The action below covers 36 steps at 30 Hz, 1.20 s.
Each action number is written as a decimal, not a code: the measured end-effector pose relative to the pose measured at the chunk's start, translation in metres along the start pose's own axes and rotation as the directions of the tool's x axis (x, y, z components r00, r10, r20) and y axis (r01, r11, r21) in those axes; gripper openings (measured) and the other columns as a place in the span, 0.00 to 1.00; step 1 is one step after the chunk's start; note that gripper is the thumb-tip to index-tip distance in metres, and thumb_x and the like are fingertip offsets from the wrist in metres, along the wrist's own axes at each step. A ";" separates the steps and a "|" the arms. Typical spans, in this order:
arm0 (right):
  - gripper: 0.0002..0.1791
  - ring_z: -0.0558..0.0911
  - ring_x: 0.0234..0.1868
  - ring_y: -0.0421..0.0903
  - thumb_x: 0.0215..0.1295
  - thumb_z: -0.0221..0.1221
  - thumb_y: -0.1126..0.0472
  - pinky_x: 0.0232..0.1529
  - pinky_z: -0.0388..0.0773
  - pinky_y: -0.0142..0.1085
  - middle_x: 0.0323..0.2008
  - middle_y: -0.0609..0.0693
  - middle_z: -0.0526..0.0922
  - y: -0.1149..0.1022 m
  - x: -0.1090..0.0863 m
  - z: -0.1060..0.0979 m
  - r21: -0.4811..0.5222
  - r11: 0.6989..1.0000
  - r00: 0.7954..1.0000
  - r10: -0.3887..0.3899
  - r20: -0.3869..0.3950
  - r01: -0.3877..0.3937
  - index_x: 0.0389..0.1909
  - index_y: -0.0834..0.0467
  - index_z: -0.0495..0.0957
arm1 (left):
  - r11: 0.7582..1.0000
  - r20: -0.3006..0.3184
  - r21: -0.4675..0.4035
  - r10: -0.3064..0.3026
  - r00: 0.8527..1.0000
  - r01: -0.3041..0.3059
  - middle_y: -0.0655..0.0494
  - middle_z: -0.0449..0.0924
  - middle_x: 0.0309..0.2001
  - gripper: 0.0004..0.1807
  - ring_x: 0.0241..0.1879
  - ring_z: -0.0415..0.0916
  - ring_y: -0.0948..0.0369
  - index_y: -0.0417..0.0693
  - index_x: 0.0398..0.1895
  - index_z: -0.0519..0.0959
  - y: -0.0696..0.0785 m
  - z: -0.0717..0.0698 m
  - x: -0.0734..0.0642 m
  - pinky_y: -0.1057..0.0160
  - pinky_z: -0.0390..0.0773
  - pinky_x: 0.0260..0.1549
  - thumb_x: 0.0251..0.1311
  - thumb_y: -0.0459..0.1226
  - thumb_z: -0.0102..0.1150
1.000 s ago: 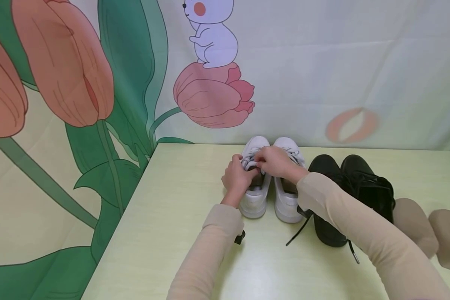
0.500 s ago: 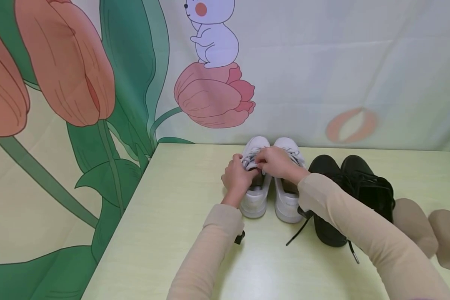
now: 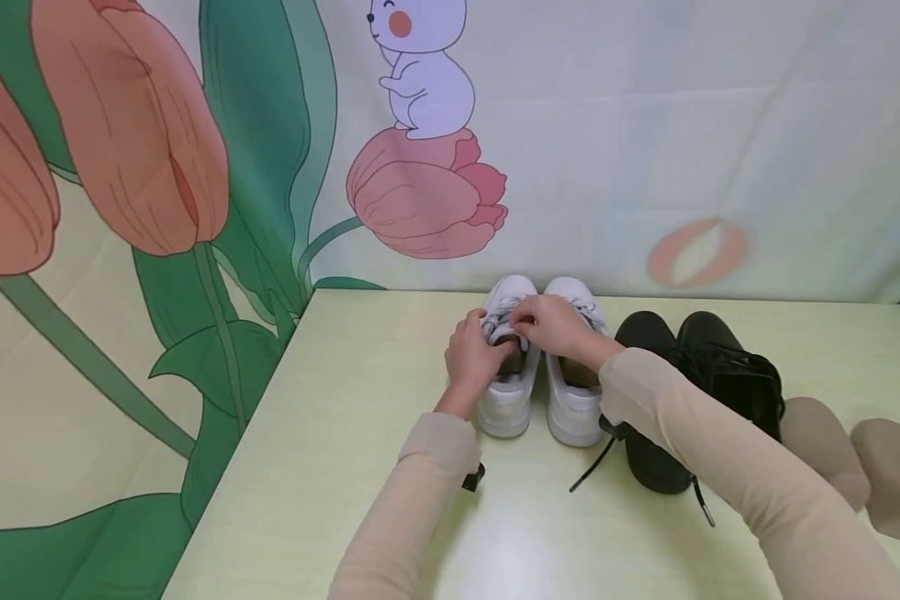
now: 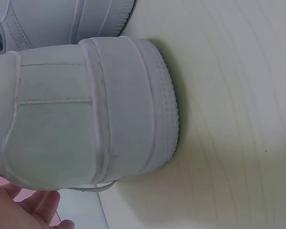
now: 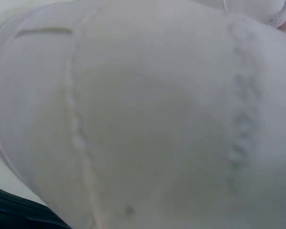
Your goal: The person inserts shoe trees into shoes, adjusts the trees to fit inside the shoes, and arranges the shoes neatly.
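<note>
The pale wood-grain tabletop point(image 3: 330, 433) has a slanting edge at centre-left of the frame and a back edge meeting a tulip-printed cloth backdrop point(image 3: 592, 150); between that slanting edge and the left hand point(image 3: 471, 354) lies a broad stretch for moving, whereas two beige sleeves point(image 3: 727, 450) fill much of the lower right; two white lace-up sneakers point(image 3: 504, 417) stand side by side at centre, toes near the back edge, the left one being handled; the left hand's fingers curl along its outer side, thumb at the opening; the right hand point(image 3: 555, 325), reaching over the second sneaker, pinches at the laces and tongue, though I cannot tell which is held; two black lace-up shoes point(image 3: 660, 467) sit right of centre, one sleeve crossing over them; two smooth, rounded taupe objects point(image 3: 825, 450) lie at the lower right.
</note>
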State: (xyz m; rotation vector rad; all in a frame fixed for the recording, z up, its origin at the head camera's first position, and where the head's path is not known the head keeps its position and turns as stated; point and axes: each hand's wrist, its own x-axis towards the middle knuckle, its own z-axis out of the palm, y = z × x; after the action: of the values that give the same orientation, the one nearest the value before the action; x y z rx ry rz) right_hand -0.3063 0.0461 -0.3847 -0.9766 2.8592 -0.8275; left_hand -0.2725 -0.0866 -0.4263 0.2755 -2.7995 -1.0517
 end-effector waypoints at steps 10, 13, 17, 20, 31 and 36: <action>0.06 0.75 0.31 0.45 0.57 0.54 0.67 0.34 0.72 0.37 0.32 0.53 0.82 0.001 -0.003 -0.006 0.052 0.999 1.000 0.003 0.005 -0.003 0.32 0.61 0.80 | 0.999 0.030 -0.025 0.035 0.999 -0.034 0.48 0.69 0.54 0.34 0.52 0.69 0.53 0.49 0.57 0.65 0.001 -0.006 -0.002 0.55 0.69 0.47 0.45 0.46 0.64; 0.07 0.77 0.34 0.46 0.58 0.53 0.66 0.38 0.73 0.39 0.34 0.54 0.82 0.002 -0.005 -0.009 0.067 0.998 1.000 0.009 -0.003 -0.008 0.33 0.62 0.80 | 0.998 0.037 -0.037 0.044 0.998 -0.043 0.48 0.69 0.55 0.33 0.53 0.68 0.53 0.48 0.57 0.65 0.001 -0.007 -0.001 0.55 0.69 0.49 0.45 0.45 0.64; 0.08 0.78 0.37 0.47 0.57 0.53 0.66 0.40 0.74 0.41 0.35 0.54 0.82 0.004 -0.009 -0.012 0.069 0.998 1.000 0.008 -0.029 -0.005 0.34 0.62 0.80 | 0.997 0.046 -0.049 0.054 0.997 -0.052 0.48 0.68 0.55 0.33 0.54 0.67 0.53 0.47 0.57 0.65 0.001 -0.009 0.000 0.56 0.68 0.51 0.46 0.45 0.63; 0.08 0.78 0.37 0.47 0.57 0.54 0.66 0.40 0.74 0.41 0.33 0.53 0.82 0.005 -0.012 -0.015 0.068 0.998 0.999 -0.005 -0.053 0.009 0.33 0.62 0.80 | 0.996 0.046 -0.058 0.064 0.997 -0.061 0.47 0.68 0.55 0.33 0.54 0.66 0.53 0.47 0.57 0.65 0.001 -0.011 0.001 0.56 0.67 0.52 0.46 0.45 0.63; 0.09 0.78 0.39 0.49 0.58 0.52 0.66 0.41 0.74 0.43 0.36 0.55 0.81 0.008 -0.031 -0.032 0.064 0.998 0.998 -0.018 -0.064 0.022 0.36 0.62 0.79 | 0.982 -0.002 -0.077 0.171 0.985 -0.171 0.48 0.71 0.52 0.28 0.53 0.68 0.53 0.47 0.54 0.69 0.012 -0.020 -0.006 0.56 0.68 0.51 0.47 0.43 0.62; 0.09 0.78 0.41 0.50 0.59 0.52 0.65 0.41 0.73 0.44 0.38 0.55 0.81 0.014 -0.042 -0.037 0.078 0.997 0.998 0.007 -0.067 -0.002 0.37 0.62 0.79 | 0.975 0.000 -0.082 0.207 0.978 -0.206 0.49 0.73 0.50 0.26 0.51 0.69 0.53 0.47 0.53 0.70 0.018 -0.023 -0.010 0.56 0.68 0.49 0.47 0.41 0.61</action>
State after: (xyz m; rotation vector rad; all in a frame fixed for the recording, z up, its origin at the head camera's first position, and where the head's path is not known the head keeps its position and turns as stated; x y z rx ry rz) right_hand -0.2868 0.0971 -0.3660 -0.9513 2.8582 -0.9825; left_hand -0.2606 -0.0853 -0.3977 -0.0296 -2.7107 -1.1151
